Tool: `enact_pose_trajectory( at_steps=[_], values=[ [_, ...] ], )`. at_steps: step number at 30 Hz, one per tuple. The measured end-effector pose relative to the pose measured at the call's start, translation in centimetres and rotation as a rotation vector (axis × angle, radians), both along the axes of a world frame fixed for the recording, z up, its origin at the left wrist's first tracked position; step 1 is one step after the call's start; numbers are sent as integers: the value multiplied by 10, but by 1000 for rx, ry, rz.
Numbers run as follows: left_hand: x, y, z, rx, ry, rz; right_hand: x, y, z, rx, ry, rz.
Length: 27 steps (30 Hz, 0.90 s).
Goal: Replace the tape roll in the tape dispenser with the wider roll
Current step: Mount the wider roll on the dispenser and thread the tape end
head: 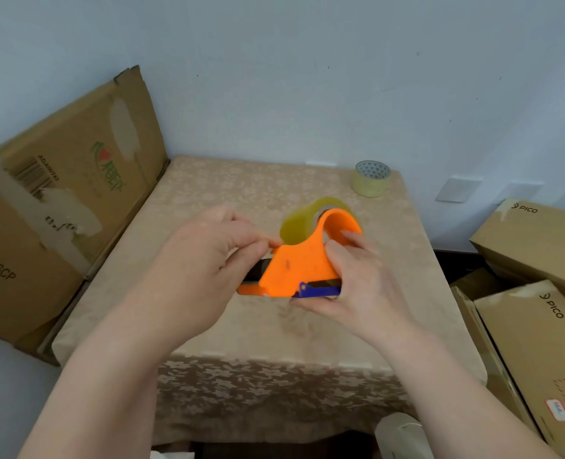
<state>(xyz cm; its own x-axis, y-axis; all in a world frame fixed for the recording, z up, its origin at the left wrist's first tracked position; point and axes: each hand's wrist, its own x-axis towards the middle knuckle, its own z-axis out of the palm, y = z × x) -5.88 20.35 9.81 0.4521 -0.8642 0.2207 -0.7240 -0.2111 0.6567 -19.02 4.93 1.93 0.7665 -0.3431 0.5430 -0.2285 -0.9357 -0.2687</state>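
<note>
Right hand [350, 286] clamps orange tape dispenser [302, 263]; left hand [205, 260] fingers pinch its front, above a cloth-covered table [234, 193]; spare roll [372, 178] near wall.

L hand [205, 256] fingers pinched, R hand [357, 286] fingers gripping, forearms raised

Most of the cloth-covered table [208, 207] lies bare. A loose tape roll [372, 178] stands at the far right corner. A flattened cardboard box [66, 193] walls the left edge; PICO cartons [536, 293] crowd the right.
</note>
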Motion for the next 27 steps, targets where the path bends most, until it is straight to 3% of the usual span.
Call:
enact_pose_trajectory(
  at_steps=[7, 13, 21, 27],
  values=[
    [-9, 5, 10, -159, -338, -65, -8, -8, -2, -276, -376, -91],
    [-9, 7, 12, -291, -425, -39, -12, -11, -1, -322, -420, -174],
    [-9, 9, 12, -415, -597, 30, -9, -4, 8, -232, -490, -221],
    [-16, 8, 17, -469, -660, -11, -6, 1, 12, -170, -433, -203]
  ],
)
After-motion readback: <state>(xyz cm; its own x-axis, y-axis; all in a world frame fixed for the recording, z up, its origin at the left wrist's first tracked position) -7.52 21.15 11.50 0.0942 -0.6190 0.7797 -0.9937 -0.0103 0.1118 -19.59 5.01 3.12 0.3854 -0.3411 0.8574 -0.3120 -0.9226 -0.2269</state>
